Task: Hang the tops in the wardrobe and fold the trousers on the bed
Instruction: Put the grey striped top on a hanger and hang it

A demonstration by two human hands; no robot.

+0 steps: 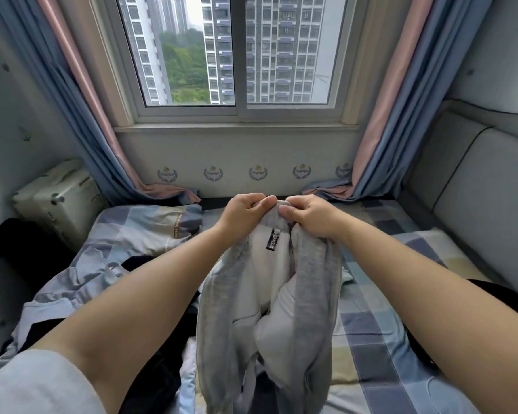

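Observation:
A grey garment (269,309) with a pale inner lining and a black label hangs in front of me above the bed (380,327). My left hand (245,215) and my right hand (307,216) pinch its top edge side by side, fingers curled round the ribbed band. Its lower part trails down toward the checked bedsheet. Whether it is a top or trousers I cannot tell. A blue, grey and white patterned garment (126,243) lies crumpled on the left of the bed, with dark clothing (159,372) beside it.
A window (237,55) with blue and pink curtains (81,100) faces me. A pale suitcase (60,198) stands at the left by the wall. A grey padded headboard (476,189) runs along the right. A black item (500,300) lies at the bed's right edge.

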